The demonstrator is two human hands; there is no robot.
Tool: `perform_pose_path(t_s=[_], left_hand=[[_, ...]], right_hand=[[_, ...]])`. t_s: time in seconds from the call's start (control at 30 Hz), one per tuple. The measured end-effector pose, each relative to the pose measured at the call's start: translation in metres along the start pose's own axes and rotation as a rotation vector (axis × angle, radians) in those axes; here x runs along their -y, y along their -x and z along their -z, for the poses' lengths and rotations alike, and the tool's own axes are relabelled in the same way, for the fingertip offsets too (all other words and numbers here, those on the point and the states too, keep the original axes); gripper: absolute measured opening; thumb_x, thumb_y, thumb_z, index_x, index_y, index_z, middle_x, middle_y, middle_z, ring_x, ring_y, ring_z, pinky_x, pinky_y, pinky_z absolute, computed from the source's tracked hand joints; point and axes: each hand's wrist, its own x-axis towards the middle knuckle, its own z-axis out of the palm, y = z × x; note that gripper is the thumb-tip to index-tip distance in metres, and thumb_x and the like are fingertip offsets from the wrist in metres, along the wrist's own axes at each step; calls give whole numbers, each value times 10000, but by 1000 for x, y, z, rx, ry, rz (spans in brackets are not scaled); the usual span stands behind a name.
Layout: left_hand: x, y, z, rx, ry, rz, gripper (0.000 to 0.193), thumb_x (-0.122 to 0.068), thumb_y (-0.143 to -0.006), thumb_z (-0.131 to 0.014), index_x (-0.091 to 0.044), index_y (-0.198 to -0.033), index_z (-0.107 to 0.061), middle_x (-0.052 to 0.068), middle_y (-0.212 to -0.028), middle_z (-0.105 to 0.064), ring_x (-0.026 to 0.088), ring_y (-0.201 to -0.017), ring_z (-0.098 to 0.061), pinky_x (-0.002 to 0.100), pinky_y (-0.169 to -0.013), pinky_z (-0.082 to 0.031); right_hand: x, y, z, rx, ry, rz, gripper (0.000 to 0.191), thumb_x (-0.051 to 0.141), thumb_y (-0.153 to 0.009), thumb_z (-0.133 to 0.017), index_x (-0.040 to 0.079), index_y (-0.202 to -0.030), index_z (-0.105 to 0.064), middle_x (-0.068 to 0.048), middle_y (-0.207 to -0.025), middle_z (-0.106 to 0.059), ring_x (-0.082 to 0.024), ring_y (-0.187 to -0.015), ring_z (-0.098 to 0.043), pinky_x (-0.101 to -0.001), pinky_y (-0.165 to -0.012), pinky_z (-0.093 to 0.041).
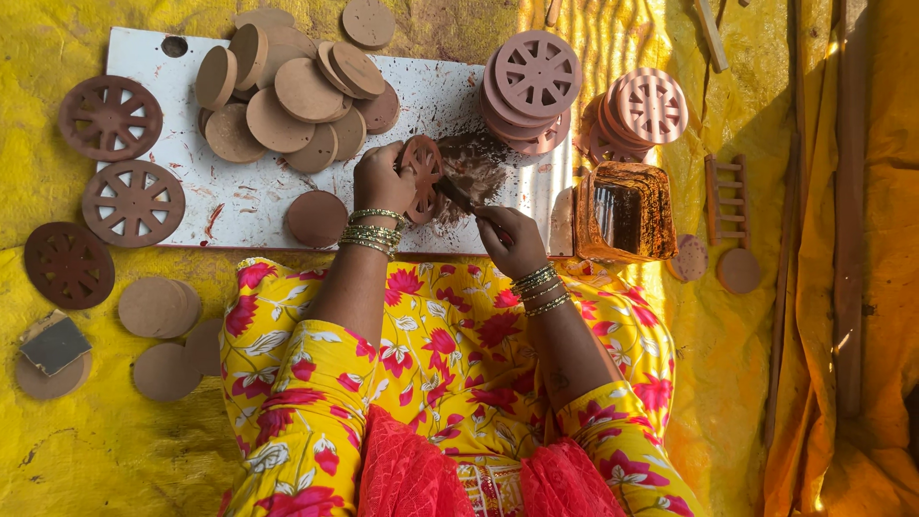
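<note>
My left hand holds a brown clay wheel disc upright on its edge over the white board. My right hand grips a thin knife-like tool whose tip touches the wheel's lower right. Wet clay scraps lie on the board just behind the wheel. Both wrists wear stacked bangles. A plain flat clay disc rests on the board left of my left hand.
A heap of plain clay discs sits at the board's back. Cut spoked wheels lie at left and in stacks at back right. An orange water container stands right of the board. More discs lie on the yellow sheet.
</note>
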Motion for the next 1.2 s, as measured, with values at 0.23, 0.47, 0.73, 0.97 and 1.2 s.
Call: perform_pose_path(t_s=[0.23,0.47,0.73,0.97,1.2], left_hand=[[-16,3,14,365,-116,182,843,-31,-802,-710,-188,-1569,-398,244,-1200,-595,401,-1077,-632,444,-913,-544],[-2,0,4,312,-161,270,883,16,-772,-726,-119,-1561,-353,242,-1250,-596,397,-1136,-623,453,-940,-544],[9,3,1,164,-145,219,745,-31,-812,-752,-107,-1499,-472,206,-1074,-711,358,-997,-701,453,-851,-572],[0,7,2,202,-24,265,824,-15,-819,-734,-151,-1561,-403,159,-988,-751,310,-898,-737,429,-803,-582],[16,8,-5,159,-83,263,784,-26,-836,-730,-118,-1551,-421,205,-1099,-734,357,-989,-719,437,-851,-576]], right_hand=[[0,0,10,124,-29,109,209,87,-933,-659,21,-1120,-724,-132,-909,-703,-232,-716,-682,-323,-661,-535],[-7,-3,11,137,-29,72,190,119,-944,-724,40,-1116,-734,-106,-962,-727,-173,-745,-706,-282,-656,-556],[-28,-8,-6,111,-105,14,241,138,-974,-726,40,-1194,-720,-106,-981,-750,-165,-868,-740,-279,-775,-575],[-44,-13,-15,66,-179,18,200,103,-982,-704,10,-1157,-727,-116,-964,-752,-137,-865,-734,-277,-771,-594],[-47,-5,0,100,-199,9,183,100,-989,-718,5,-1142,-747,-105,-923,-755,-114,-815,-702,-268,-723,-562]])
